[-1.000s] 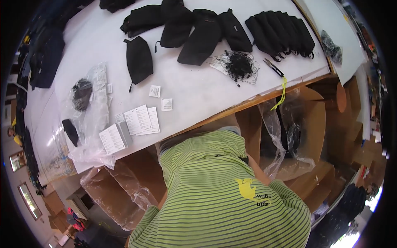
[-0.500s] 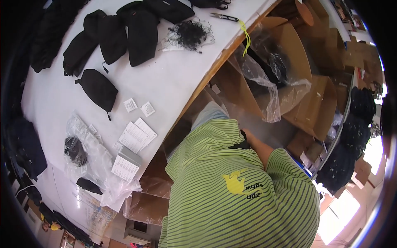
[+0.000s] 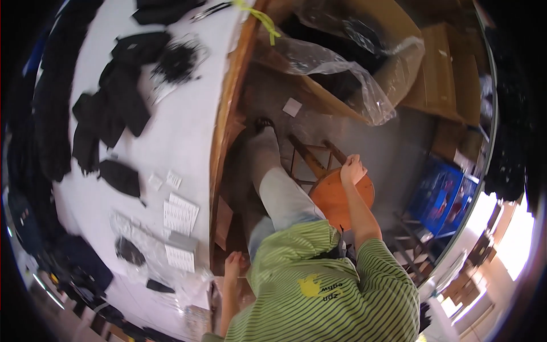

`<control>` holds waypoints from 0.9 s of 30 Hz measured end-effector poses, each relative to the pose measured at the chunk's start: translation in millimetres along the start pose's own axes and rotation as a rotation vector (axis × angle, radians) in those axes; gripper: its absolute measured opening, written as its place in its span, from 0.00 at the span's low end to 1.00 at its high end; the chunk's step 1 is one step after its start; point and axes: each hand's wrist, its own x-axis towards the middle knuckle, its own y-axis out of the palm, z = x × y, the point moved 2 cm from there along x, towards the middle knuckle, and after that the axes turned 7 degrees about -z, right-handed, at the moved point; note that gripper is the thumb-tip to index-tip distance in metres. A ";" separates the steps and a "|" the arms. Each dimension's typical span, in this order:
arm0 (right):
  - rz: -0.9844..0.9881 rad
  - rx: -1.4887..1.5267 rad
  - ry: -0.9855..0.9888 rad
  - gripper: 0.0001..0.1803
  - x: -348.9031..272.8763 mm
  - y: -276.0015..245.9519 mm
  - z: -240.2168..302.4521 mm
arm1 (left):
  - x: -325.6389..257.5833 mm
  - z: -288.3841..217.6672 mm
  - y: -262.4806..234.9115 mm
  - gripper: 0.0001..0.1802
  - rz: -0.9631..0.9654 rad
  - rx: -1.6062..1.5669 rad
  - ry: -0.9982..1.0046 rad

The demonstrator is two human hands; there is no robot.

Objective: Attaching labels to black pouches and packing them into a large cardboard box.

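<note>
Right hand (image 3: 352, 170) on round wooden stool (image 3: 342, 196), plastic-lined cardboard box (image 3: 364, 68) w/ black items

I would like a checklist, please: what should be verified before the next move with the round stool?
1. Right hand in contact with the wooden stool: ok, it sits on the seat rim.
2. Firm hold on the rim: cannot tell, the fingers look curled but the hold is unclear.
3. Left hand supported: cannot tell, it is low beside the table edge, and what it touches is unclear.
4. Own leg clear of the stool: not ok, it lies right beside the seat.
5. Floor free near the stool: not ok, a plastic-lined cardboard box and a paper scrap are close by.
</note>
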 end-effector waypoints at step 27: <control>-0.205 0.398 -0.112 0.06 -32.4 -3.1 -59.4 | 706.6 -115.4 543.9 0.17 0.786 -0.023 0.690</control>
